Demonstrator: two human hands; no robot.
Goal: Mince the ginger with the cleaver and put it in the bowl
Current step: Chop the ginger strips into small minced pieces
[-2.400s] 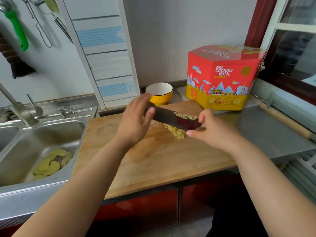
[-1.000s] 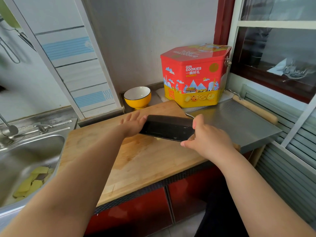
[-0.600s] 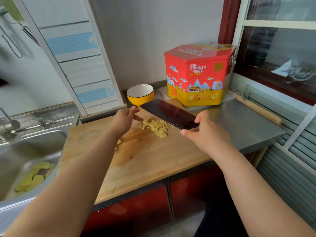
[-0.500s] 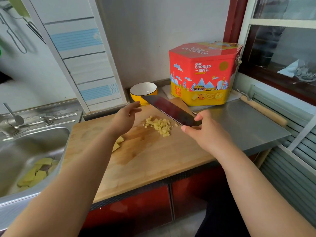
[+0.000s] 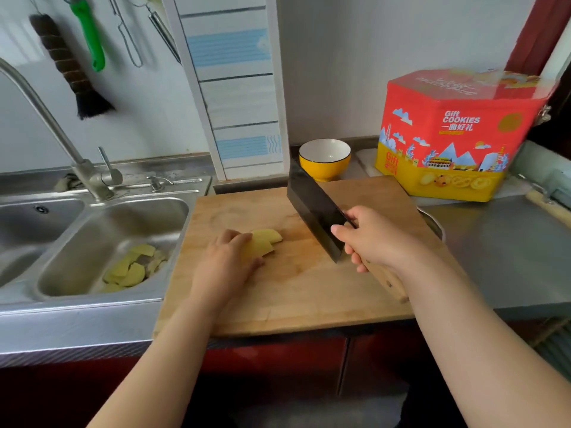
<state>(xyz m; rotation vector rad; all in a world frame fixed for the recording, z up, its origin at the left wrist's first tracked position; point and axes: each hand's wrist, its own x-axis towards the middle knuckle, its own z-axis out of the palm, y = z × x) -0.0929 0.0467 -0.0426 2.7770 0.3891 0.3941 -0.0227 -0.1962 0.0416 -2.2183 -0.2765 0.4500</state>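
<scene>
The left hand (image 5: 227, 261) pins ginger slices (image 5: 262, 244) mid-board for steadiness, while the right hand (image 5: 375, 239) grips the raised cleaver (image 5: 315, 211) (bowl (image 5: 324, 159) waits behind the board's far edge).

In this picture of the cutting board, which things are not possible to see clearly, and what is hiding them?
All from the head view:
- Yellow ginger slices: the near part lies under the left hand.
- Black steel cleaver: the right hand wraps its wooden handle, and whether the edge touches the wooden cutting board is unclear.
- Yellow bowl with white inside: the blade tip covers its lower left.
- Round metal rim: mostly behind the board.
</scene>
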